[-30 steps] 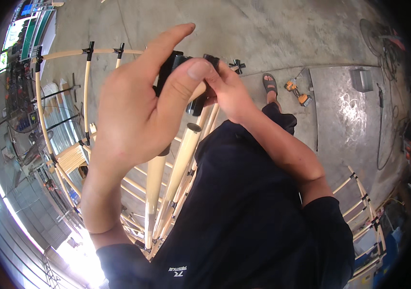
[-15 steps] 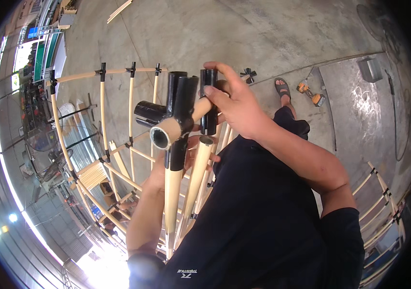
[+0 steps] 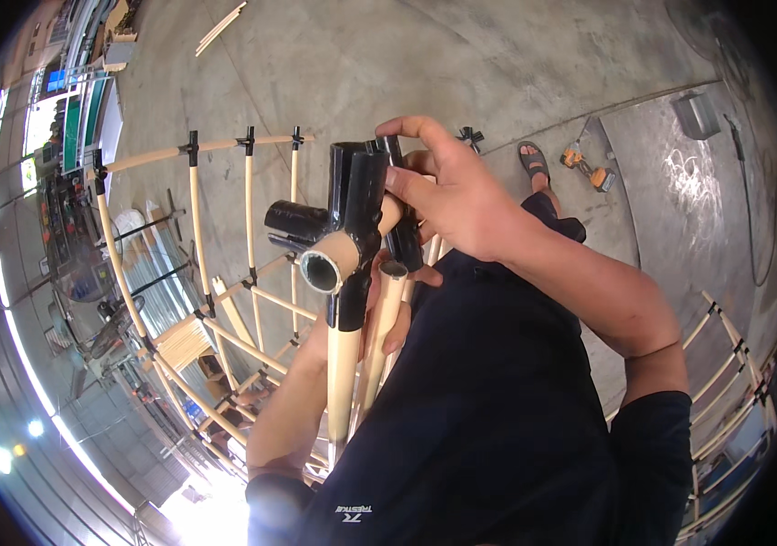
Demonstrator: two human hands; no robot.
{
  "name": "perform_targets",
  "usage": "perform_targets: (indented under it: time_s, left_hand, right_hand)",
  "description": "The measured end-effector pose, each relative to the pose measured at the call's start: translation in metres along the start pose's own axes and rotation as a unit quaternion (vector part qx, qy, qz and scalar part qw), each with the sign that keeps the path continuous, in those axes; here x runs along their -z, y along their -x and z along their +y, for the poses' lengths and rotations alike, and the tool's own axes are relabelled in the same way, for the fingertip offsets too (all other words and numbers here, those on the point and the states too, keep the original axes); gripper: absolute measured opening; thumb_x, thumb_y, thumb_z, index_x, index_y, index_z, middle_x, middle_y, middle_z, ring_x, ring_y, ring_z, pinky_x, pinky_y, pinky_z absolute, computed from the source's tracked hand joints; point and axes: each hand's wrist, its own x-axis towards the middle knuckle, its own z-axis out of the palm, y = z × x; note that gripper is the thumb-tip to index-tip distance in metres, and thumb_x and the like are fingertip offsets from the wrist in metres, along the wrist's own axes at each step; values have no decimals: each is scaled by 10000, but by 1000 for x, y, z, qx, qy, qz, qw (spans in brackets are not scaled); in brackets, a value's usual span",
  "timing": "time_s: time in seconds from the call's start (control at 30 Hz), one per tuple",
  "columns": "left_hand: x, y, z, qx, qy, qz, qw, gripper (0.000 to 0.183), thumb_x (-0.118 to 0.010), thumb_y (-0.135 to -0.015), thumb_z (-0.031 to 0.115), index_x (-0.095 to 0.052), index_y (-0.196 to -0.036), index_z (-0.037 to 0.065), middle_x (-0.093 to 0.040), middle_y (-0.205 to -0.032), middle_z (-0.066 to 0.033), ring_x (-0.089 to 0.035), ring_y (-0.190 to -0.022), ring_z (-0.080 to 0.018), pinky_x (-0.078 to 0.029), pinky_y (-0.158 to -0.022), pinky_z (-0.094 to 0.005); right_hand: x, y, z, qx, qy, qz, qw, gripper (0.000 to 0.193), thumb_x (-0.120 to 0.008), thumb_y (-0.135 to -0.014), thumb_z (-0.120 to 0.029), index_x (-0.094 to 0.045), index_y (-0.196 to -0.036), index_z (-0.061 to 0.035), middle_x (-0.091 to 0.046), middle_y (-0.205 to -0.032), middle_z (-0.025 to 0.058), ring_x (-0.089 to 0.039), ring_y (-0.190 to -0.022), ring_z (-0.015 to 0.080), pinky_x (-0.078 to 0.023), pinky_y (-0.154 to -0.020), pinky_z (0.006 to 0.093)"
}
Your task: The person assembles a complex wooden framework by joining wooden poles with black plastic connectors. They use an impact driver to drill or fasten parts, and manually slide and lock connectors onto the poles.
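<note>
A bare concrete floor (image 3: pixel 507 55), grey with paler, cloudy patches and a few dark straight seams, spreads beneath everything, and near its far left side a small group of thin beige rods (image 3: pixel 221 29) lies on it, roughly side by side. Toward the right, an orange-and-black cordless power tool (image 3: pixel 587 169) lies on the concrete near the edge of a broad grey metal sheet (image 3: pixel 670 237), whose height above the floor is hard to judge. A sandalled foot (image 3: pixel 532 161) is planted just beside the tool, on its left.
</note>
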Motion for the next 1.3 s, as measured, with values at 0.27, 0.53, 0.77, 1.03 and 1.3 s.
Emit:
perform_targets:
  time_s: [0.27, 0.53, 0.77, 1.03, 1.3]
  left_hand:
    - [6, -2, -9, 29, 138, -42, 989, 834, -661, -943, 586, -362, -1508, 52, -603, -1099, -211, -518, -436, -104, -389, -405, -201]
    - [6, -2, -8, 26, 112, -57, 992, 855, -631, -946, 617, -358, -1514, 40, -581, -1181, -201, -499, -453, -95, -387, -417, -218]
    - [8, 1, -12, 35, 113, -45, 992, 904, -619, -928, 657, -355, -1513, 21, -574, -1220, -160, -502, -462, -100, -397, -443, -233]
    - [16, 2, -25, 15, 93, -63, 994, 941, -587, -936, 669, -327, -1524, -19, -638, -942, -158, -492, -457, -96, -389, -458, -238]
    - [11, 0, -17, 35, 110, -53, 992, 906, -532, -982, 638, -359, -1437, -127, -640, -896, -150, -499, -465, -104, -389, -464, -239]
  right_hand:
    - [-1, -3, -6, 4, 55, 1, 999, 418, -580, -1030, -141, -427, -1407, -48, -644, -1018, 164, -654, -748, 177, -554, -574, 331]
    - [2, -9, -3, 29, 109, -11, 994, 423, -587, -997, -152, -467, -1382, -26, -678, -996, 190, -683, -744, 212, -550, -583, 354]
    - [-6, -12, -7, 52, 119, -12, 991, 384, -590, -983, -113, -500, -1344, -17, -703, -954, 182, -668, -708, 203, -533, -567, 344]
    - [-9, -7, -15, 0, 102, 0, 995, 352, -593, -995, -109, -526, -1336, -56, -711, -973, 171, -688, -736, 194, -562, -663, 337]
    - [-6, -35, 8, 191, 305, 59, 931, 185, -632, -1005, -177, -591, -1153, -74, -687, -718, 61, -657, -650, 117, -466, -539, 310]
